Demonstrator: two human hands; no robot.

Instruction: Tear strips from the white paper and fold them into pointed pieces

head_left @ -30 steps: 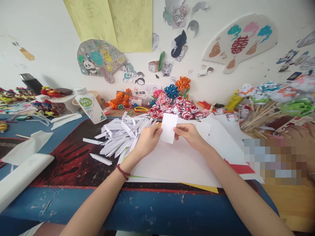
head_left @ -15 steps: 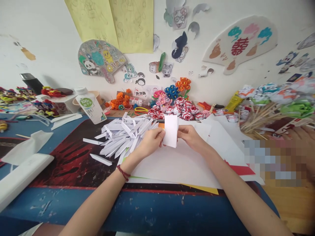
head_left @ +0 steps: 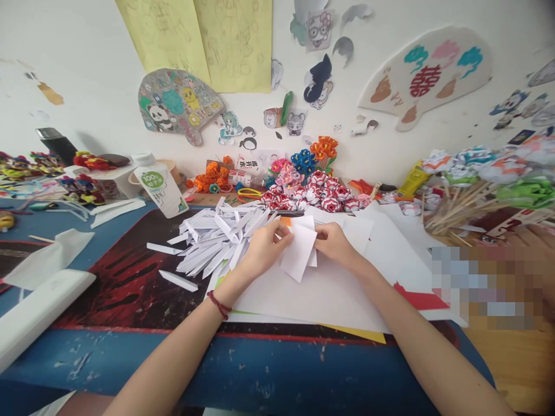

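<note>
Nearest me is the blue desk (head_left: pixel 260 367), its paint scuffed along the near edge, with a black mat patterned in dark red (head_left: pixel 125 277) spread over it. On the mat lie large sheets of plain white paper (head_left: pixel 321 306), a yellow paper corner (head_left: pixel 355 333) poking out at their near side and a piece of red paper (head_left: pixel 420 297) toward the right. A long white plastic object (head_left: pixel 47 315) lies at the near left.

Over the sheets, both hands are at work on small white paper rectangles. The left hand (head_left: pixel 271 245), a dark red cord bracelet (head_left: pixel 220 306) at its wrist, is pinched closed, thumb and fingers on the upper left of the front white paper rectangle (head_left: pixel 298 257), which hangs tilted. The right hand (head_left: pixel 333 245) is curled nearly closed at the right edge of the rear white paper rectangle (head_left: pixel 307 222) — the front one partly covers it, and I can't make out all those fingertips.

Just left of the left hand is a heap of narrow folded white paper strips (head_left: pixel 217 237); one loose strip (head_left: pixel 177 281) lies nearer. Another person's hand (head_left: pixel 526 237) shows at the right, partly blurred.

Farther back stand a white bottle with a green label (head_left: pixel 159 185), a cluster of red-and-white paper flowers (head_left: pixel 325 193), and, on the right, thin wooden sticks (head_left: pixel 455 216). Two yellow drawing sheets (head_left: pixel 234 46) hang on the far wall.
</note>
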